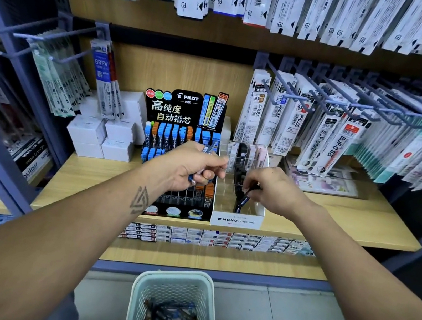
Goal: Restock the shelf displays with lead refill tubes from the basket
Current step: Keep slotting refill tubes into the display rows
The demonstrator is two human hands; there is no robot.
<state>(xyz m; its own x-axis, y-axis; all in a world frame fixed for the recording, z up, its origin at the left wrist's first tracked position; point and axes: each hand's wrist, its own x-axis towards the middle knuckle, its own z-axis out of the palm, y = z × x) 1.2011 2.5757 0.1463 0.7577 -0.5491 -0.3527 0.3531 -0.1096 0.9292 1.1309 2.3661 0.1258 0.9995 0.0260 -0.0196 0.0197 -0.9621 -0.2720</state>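
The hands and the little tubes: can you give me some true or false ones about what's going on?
1. The right hand is putting a dark tube into the white MONO display. True.
2. The left hand is empty. False: it holds a few tubes in its fingers.
3. The basket sits on the shelf next to the displays. False: it is down low, below the shelf, nearest the person.
4. The basket has tubes in it. True.
5. The black PILOT display stands to the right of the MONO display. False: it stands on its left.
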